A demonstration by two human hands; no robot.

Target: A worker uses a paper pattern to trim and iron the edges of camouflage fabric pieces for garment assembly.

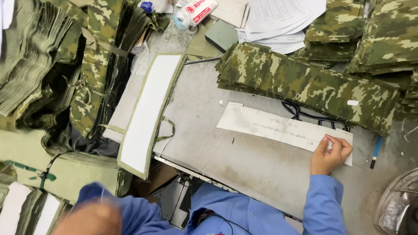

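Note:
My right hand (331, 153), in a blue sleeve, rests on the right end of a long white paper pattern strip (270, 126) lying on the grey table (244, 161). Thumb and fingertips are pinched together on the strip. My left hand (89, 219) is a blur at the bottom left, near my body, away from the table; I cannot tell what its fingers are doing. Just behind the strip lies a long stack of camouflage fabric pieces (305, 87).
A white panel with a green border (148, 111) lies over the table's left edge. Camouflage and olive fabric piles (65, 65) fill the left and the far right (383, 39). Papers (278, 17), a blue pen (376, 152), black handles (300, 114) and a metal object (398, 209) lie about.

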